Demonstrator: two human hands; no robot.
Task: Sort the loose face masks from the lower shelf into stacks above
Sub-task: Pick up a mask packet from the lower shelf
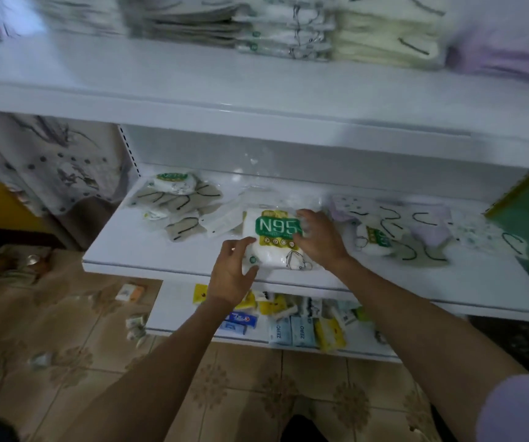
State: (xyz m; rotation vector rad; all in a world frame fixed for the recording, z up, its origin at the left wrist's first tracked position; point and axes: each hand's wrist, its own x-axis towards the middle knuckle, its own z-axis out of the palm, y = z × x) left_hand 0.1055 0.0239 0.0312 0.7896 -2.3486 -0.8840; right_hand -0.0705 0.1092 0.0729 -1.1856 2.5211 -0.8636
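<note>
Both hands hold a white N95 pack [272, 240] lying at the middle front of the lower shelf [123, 247]. The left hand [233, 269] pinches its near left corner, thumb under and fingers on top. The right hand [317, 237] curls its fingers over the pack's right edge. Loose grey masks [177, 205] lie to the left on the same shelf, and lilac masks [429, 224] to the right. On the upper shelf [193, 74] sit a white stack [282, 30], a cream stack [384, 36] and a lilac stack [505, 55], all blurred.

White shelf [148, 250], loose masks [182, 229], N95 pack [276, 228]
</note>
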